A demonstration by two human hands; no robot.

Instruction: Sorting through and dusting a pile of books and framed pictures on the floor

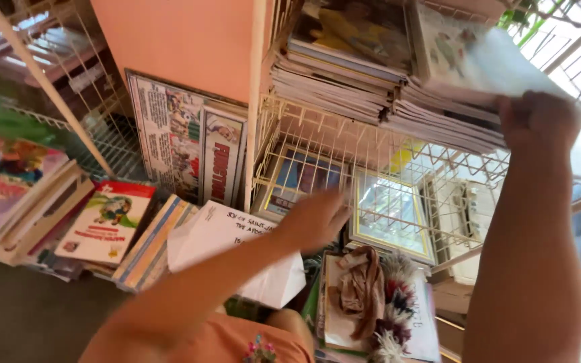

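Right hand (pixel 539 121): fingers clenched on a booklet (pixel 479 57) lifted off the magazine stack (pixel 344 74) on the wire shelf (pixel 371 144) | left hand (pixel 314 218): blurred, fingers released, above white paper (pixel 226 235) | booklet judged not yet placed.

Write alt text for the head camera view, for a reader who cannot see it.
A person's right hand lifts a thin booklet on a stack of magazines atop a white wire rack, while the blurred left hand reaches toward framed pictures beneath it. Children's books lean at the left.
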